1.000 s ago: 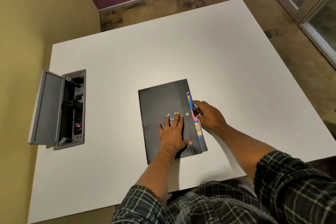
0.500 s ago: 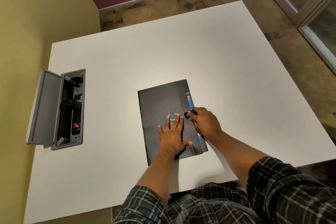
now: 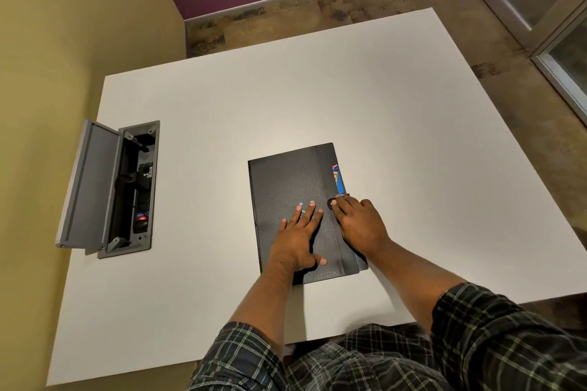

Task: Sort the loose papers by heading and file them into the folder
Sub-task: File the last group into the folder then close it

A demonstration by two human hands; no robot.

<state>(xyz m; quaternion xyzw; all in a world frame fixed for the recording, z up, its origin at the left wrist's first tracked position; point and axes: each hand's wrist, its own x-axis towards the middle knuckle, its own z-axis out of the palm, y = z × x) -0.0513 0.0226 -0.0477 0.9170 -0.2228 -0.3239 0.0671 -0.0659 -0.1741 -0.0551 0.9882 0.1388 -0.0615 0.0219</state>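
A closed black folder (image 3: 286, 181) lies flat on the white table (image 3: 397, 124), near its front edge. Coloured paper edges (image 3: 337, 178), blue, pink and orange, stick out along the folder's right side. My left hand (image 3: 300, 232) rests flat on the cover, fingers spread, pressing it down. My right hand (image 3: 359, 222) sits at the folder's right edge, its fingertips pinched on the small black snap tab (image 3: 332, 201) of the closing flap. The papers inside are hidden by the cover.
An open grey cable box (image 3: 111, 187) with a raised lid and sockets inside is set into the table's left side. A yellow wall stands to the left; a purple wall and glass doors lie beyond the table.
My right hand has slid from the folder's right edge onto the snap tab and pulled the tab over the flap. My left hand has stayed flat on the cover.
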